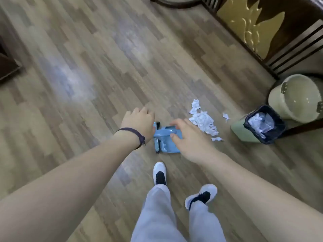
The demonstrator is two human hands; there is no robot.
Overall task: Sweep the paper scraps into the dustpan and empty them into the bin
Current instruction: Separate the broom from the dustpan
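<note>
A blue dustpan [167,146] lies on the wooden floor, with a blue brush [156,145] alongside its left edge. My left hand [138,121] hovers over the far end of the brush, fingers loosely extended, and grips nothing that I can see. Just above the dustpan's handle is my right hand [190,142], fingers spread. A pile of white paper scraps [203,121] lies on the floor right of the dustpan, with stray scraps [226,116] nearer the bin. The small green bin [243,131], lined with a black bag, holds crumpled paper.
A cream lidded bucket [295,99] stands right behind the bin. Dark wooden furniture with a gold panel [253,25] runs along the upper right. Another dark piece [7,66] sits at the left edge. My two shoes [159,173] stand just behind the dustpan.
</note>
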